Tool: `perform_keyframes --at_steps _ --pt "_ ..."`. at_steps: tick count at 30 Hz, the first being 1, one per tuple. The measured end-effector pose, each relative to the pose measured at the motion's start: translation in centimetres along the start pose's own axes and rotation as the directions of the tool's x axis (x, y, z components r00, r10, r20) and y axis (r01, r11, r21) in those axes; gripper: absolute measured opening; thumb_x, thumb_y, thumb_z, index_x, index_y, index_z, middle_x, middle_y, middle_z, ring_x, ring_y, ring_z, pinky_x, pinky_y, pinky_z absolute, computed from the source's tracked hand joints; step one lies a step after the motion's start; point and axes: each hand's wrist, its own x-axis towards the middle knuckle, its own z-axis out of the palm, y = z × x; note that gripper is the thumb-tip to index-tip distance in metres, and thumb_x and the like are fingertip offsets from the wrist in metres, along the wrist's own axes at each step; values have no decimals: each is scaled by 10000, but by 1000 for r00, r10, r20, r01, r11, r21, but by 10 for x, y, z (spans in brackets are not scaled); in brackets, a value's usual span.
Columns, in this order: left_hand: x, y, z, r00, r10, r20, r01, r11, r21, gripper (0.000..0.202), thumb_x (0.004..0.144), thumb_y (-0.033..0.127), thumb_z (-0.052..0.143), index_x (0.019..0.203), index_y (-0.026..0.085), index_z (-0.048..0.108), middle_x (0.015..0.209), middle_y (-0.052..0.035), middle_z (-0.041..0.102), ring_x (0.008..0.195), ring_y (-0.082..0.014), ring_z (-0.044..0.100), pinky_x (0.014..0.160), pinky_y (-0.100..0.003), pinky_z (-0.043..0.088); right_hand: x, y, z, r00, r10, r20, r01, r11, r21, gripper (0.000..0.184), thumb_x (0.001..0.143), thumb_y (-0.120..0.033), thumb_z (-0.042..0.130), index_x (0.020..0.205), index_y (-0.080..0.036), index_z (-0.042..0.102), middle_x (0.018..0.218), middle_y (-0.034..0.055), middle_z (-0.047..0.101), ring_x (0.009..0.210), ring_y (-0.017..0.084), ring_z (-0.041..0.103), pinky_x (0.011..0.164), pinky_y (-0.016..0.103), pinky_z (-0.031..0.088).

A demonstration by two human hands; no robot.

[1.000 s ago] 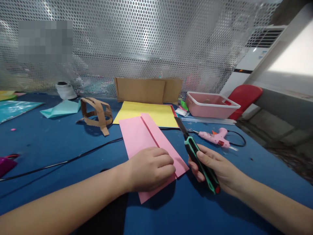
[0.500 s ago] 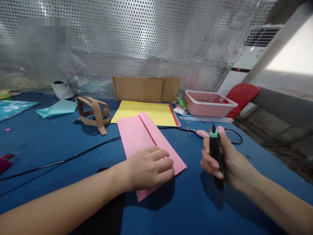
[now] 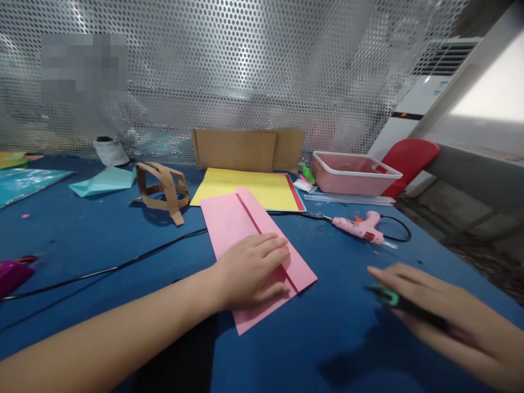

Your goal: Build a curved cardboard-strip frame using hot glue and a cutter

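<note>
My left hand (image 3: 254, 273) lies on a folded pink sheet of paper (image 3: 227, 218), fingers stretched out, pressing it to the table. One long edge of the sheet is folded over, leaving a narrow darker strip along the flap. Over the table at the right, my right hand (image 3: 446, 316) is wrapped around a slim black-and-green hand tool (image 3: 388, 296). Motion blurs the tool, and its exact kind does not show. Beyond that hand rests a pink hot glue gun (image 3: 360, 226), touched by neither hand.
Yellow paper (image 3: 245, 188) lies behind the pink sheet, with cardboard (image 3: 235, 148) standing at the mesh wall. A pink basket (image 3: 354, 180) sits back right. At left are a cardboard-strip frame (image 3: 164, 191), turquoise paper (image 3: 104, 181) and a black cord (image 3: 118, 267) crossing the blue table (image 3: 73, 234).
My right hand has moved right and toward me, tilting the tool from upright to nearly level and uncovering the glue gun. My left hand has flattened and uncurled its fingers on the pink paper.
</note>
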Motion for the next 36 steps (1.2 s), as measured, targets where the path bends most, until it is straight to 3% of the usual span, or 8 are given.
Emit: perform_keyframes --at_steps 3,10,15,18,21,24,28,36 --pt "-2 3 -1 976 -72 206 87 994 -68 797 904 663 323 1465 96 320 1543 -206 273 1428 -403 215 1092 -627 248 -12 9 9 985 -103 135 127 974 -186 514 873 -285 546 1366 -420 495 1087 70 660 907 211 684 751 280 580" --pt "-1 4 -9 938 -55 343 114 982 -153 851 882 700 319 1502 120 250 1554 -217 163 1444 -397 129 1115 -649 150 -25 15 23 958 -244 152 285 875 -392 575 838 -285 578 1389 -404 469 1045 86 672 822 197 702 651 259 588" --pt "-8 19 -17 938 -86 336 136 983 -127 785 909 649 336 1480 110 310 1543 -216 214 1433 -388 197 1111 -614 237 -25 4 20 958 -215 192 281 845 -456 537 864 -288 528 1385 -406 473 1165 82 657 995 242 672 781 346 585" --pt "-19 40 -25 921 -274 279 278 960 26 704 923 600 350 1459 145 374 1533 -206 260 1421 -456 147 1063 -724 192 -25 3 17 954 -214 210 289 841 -458 547 858 -281 539 1385 -412 471 1193 70 653 1016 238 665 797 342 584" --pt "-32 54 -31 887 -324 330 322 945 62 732 895 592 410 1462 131 372 1509 -222 290 1377 -526 198 960 -772 299 -24 6 18 952 -240 188 300 842 -449 536 859 -307 531 1384 -404 477 1191 75 652 1011 255 665 789 363 586" --pt "-44 55 -32 907 -274 320 268 961 65 747 913 614 343 1465 112 356 1505 -231 270 1372 -508 247 952 -753 334 -21 7 19 959 -243 144 281 865 -416 520 872 -304 508 1384 -392 483 1162 79 655 975 248 670 767 349 588" --pt "-61 45 -33 942 -158 295 138 986 89 681 926 619 323 1497 250 279 1525 -110 284 1385 -448 287 961 -694 387 -17 4 22 967 -217 132 252 883 -395 523 882 -311 512 1400 -371 469 1121 89 648 930 221 668 756 313 585" --pt "-79 36 -45 978 -143 153 121 982 148 746 862 612 493 1485 239 321 1483 -117 418 1353 -401 387 987 -579 426 -19 9 18 973 -186 136 225 897 -379 563 886 -296 483 1441 -355 409 1141 90 635 928 221 664 757 318 584"
